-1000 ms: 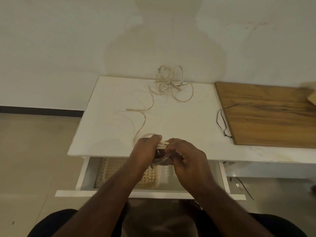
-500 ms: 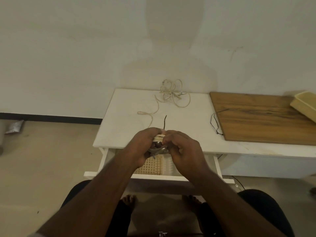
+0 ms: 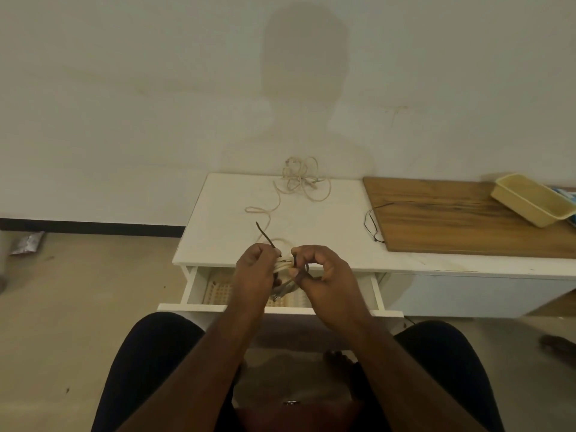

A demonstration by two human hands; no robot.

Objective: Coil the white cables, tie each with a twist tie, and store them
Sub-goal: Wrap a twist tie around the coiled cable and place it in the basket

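Coiled white cable (image 3: 284, 262) is gripped by the left hand (image 3: 255, 269) to keep its loops bunched while the right hand (image 3: 324, 272) pinches the dark twist tie (image 3: 304, 269) around it.

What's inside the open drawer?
Inside the drawer lies a pale basket with a grid of holes. The left hand and right hand cover its middle, so anything there stays hidden.

loose cable (image 3: 300, 179) at table (image 3: 339, 226) back; board (image 3: 461, 219) right, tray (image 3: 533, 199) on it.
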